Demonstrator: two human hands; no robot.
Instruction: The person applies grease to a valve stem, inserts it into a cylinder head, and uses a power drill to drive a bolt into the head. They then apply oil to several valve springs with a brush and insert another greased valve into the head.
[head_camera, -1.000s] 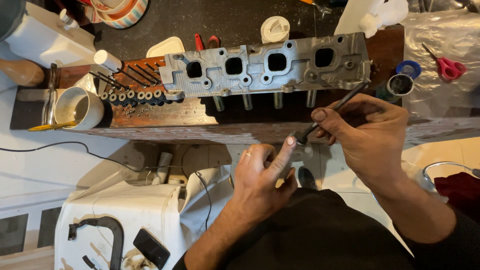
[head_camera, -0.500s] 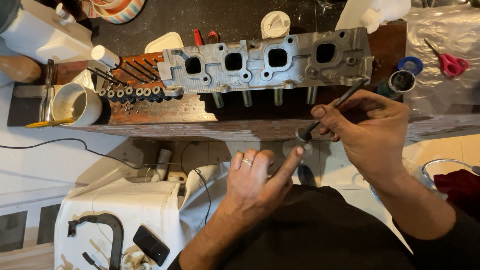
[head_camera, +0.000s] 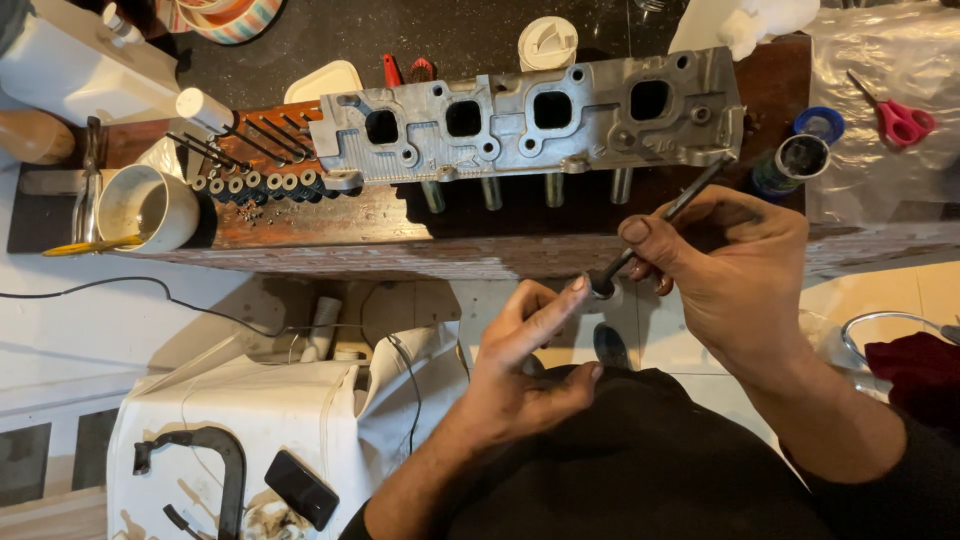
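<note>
My right hand grips a dark engine valve by its stem, the round head pointing down-left and the stem tip up-right. My left hand holds nothing; its forefinger is stretched out and its tip touches the valve's head. A grey metal cylinder head with several square ports lies just beyond, on a worn wooden bench. Short metal guides stick out under the cylinder head. A row of small round parts and several more valves lie at its left end.
A white cup with a yellow stick stands at the bench's left. A small open tin and red-handled scissors on plastic sheet sit at the right. Below left, a white cloth carries a black clamp and a dark phone.
My left hand let go of the valve's lower end, and now only its forefinger touches the valve head. The right hand kept its hold on the stem, barely moving.
</note>
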